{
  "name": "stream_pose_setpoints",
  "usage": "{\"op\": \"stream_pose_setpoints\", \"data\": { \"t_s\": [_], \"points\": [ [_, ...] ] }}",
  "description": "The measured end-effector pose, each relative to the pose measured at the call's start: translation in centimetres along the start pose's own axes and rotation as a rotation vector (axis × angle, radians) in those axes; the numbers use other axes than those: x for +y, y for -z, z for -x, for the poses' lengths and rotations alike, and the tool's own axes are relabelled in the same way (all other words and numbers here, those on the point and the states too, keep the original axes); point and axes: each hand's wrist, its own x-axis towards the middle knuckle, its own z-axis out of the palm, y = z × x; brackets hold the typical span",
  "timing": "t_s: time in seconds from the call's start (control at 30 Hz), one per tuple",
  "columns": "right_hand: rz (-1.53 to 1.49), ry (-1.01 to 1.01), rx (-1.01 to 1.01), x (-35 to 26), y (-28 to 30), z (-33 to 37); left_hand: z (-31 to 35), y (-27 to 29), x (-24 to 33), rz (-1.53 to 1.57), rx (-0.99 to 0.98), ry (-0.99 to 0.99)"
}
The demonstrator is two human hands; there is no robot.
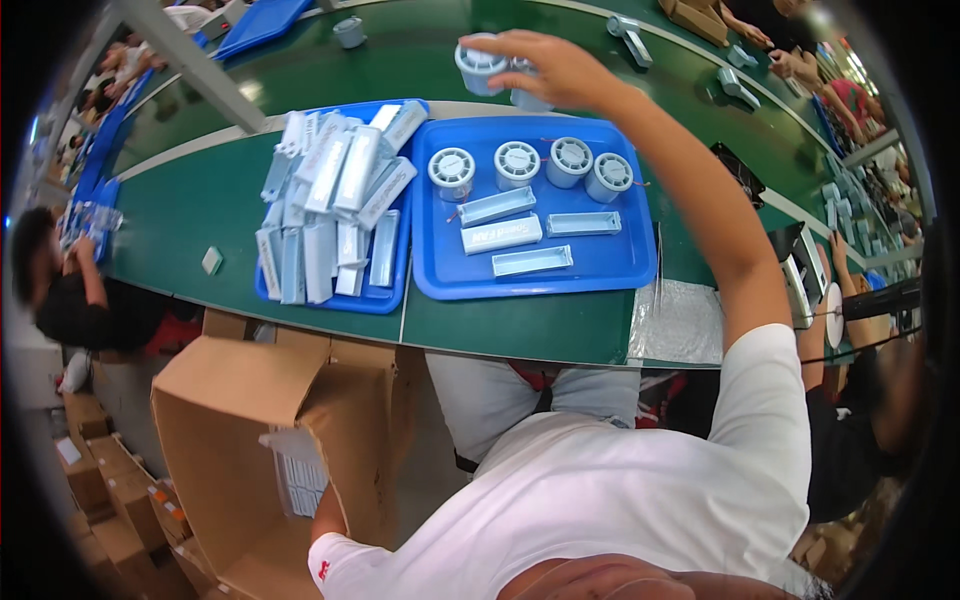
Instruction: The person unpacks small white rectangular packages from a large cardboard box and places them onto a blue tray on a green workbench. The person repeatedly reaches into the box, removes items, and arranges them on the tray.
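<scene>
Over the far side of the bench, my right hand (548, 68) grips a round light-blue fan housing (478, 70) between thumb and fingers. A second round piece (530, 98) shows just under the palm; whether it is held too I cannot tell. Below the hand, a blue tray (440, 275) carries several round fan housings (517, 162) with slotted tops, some with thin wires, and several light-blue oblong shells (532, 261). My left arm (329, 512) reaches down into an open cardboard box (215, 470); the box wall hides that hand. Inside lie pale-blue parts in clear plastic (302, 482).
Another blue tray (383, 302), heaped with oblong shells (340, 175), adjoins on the left. A small pale piece (212, 260) lies on the green bench. Bubble wrap (678, 318) rests at the front right. A metal post (195, 70) rises at left; co-workers sit on both sides.
</scene>
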Motion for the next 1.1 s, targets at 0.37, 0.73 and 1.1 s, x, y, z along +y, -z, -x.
{"op": "stream_pose_setpoints", "data": {
  "t_s": [0.37,0.73,1.1],
  "points": [
    [-0.197,0.09,-0.197,1.5,-6.4,0.8,-1.3,-6.0,-2.8,-0.185,-0.034,0.001],
    [0.096,0.096,-0.184,0.0,-3.6,1.7,-1.3,-16.3,-7.0,-0.264,-0.125,0.015],
    [-0.405,1.016,-0.772,-40.8,-14.7,7.6,3.0,-10.9,1.7,-0.248,-0.097,0.197]
  ]
}}
